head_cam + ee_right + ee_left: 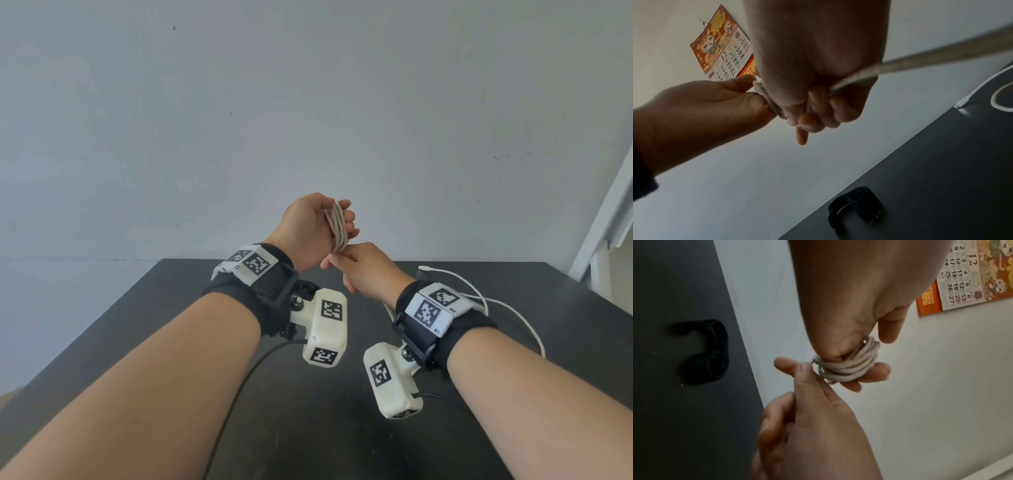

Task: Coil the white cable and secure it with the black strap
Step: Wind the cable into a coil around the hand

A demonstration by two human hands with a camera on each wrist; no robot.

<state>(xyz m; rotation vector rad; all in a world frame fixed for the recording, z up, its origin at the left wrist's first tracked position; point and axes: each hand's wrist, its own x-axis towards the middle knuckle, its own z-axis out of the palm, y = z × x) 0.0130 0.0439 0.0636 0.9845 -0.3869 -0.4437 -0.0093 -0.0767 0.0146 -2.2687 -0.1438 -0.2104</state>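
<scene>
A dark counter (308,428) runs away from me to a plain grey-white wall (308,102). Nearest in my head view are both forearms with their wrist cameras. Above the counter's far edge my left hand (308,226) is raised, its fingers carrying several turns of the white cable (337,226) wound round them, thumb closed against the bundle. My right hand (363,270) sits just below and touching, curled round the free run of cable, which trails down past my wrist to loose loops on the counter at right, the connector end (422,268) lying near the far edge.

The head view hides the black strap (711,352); the left wrist view shows it curled on the counter, well apart from both hands, and the right wrist view shows it near the counter edge. Both wrist views also catch an orange wall calendar (725,48) marked 12, which my head camera misses.
</scene>
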